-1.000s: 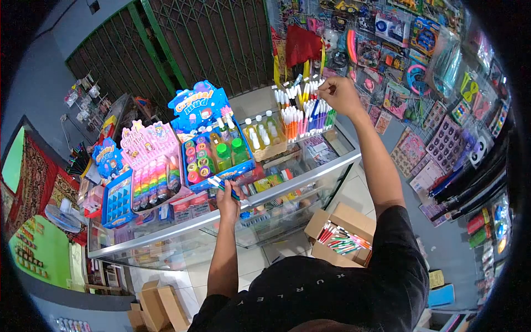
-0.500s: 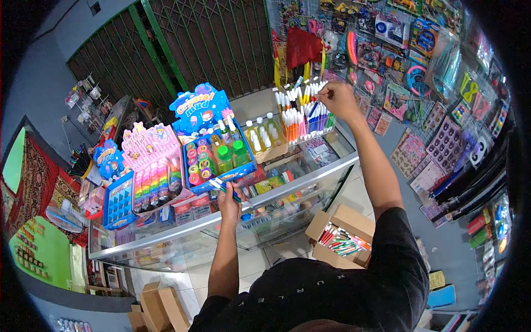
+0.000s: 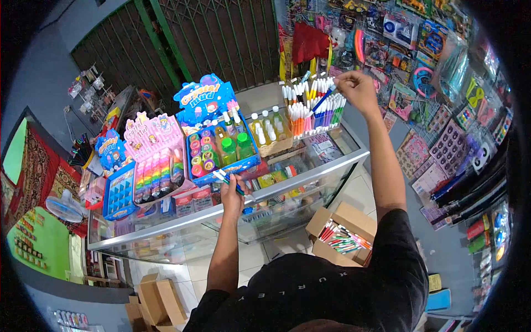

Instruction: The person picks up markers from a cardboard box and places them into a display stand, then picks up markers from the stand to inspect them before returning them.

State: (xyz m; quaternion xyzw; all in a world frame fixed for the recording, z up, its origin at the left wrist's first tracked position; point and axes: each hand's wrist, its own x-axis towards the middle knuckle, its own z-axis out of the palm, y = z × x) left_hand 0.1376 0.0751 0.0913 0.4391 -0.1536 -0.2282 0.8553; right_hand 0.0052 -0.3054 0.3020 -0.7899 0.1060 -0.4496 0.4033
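Observation:
My right hand [image 3: 357,91] pinches a blue marker [image 3: 323,99] by its white-capped end, tilted over the marker rack [image 3: 310,133]. The rack stands at the right end of the glass counter and holds upright markers sorted by colour, orange, purple and green among them. Lower down, my left hand [image 3: 232,193] is closed around a few markers [image 3: 227,180] with white caps, in front of the blue Crystal Mud box [image 3: 251,164]. Bottles of yellowish liquid [image 3: 268,127] stand between that box and the rack.
A pink display box [image 3: 155,138] and a blue divided tray [image 3: 119,196] are on the left of the glass counter [image 3: 287,185]. On the floor, a cardboard box [image 3: 354,221] holds loose markers. Packaged toys [image 3: 401,30] hang on the right wall.
The view has shifted slightly. My right hand has drawn back from among the markers, and the blue marker in it now shows more clearly. My left hand still grips its markers.

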